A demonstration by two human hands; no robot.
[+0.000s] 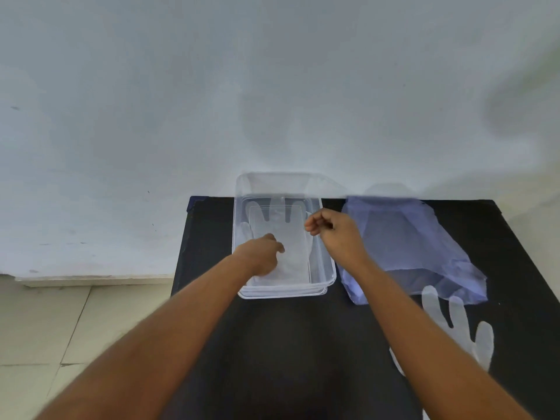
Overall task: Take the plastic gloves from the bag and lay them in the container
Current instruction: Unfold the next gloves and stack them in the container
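A clear plastic container stands on a black table, with a thin see-through plastic glove lying flat inside it, fingers pointing away from me. My left hand reaches into the container, fingers curled down on the glove's cuff end. My right hand hovers over the container's right rim with fingers loosely pinched; I cannot tell whether it holds the glove's edge. A bluish translucent bag lies to the right of the container. A second clear glove lies on the table in front of the bag, partly under my right forearm.
The black table stands against a pale wall. Its left edge drops to a tiled floor. The container's far end reaches past the table's back edge.
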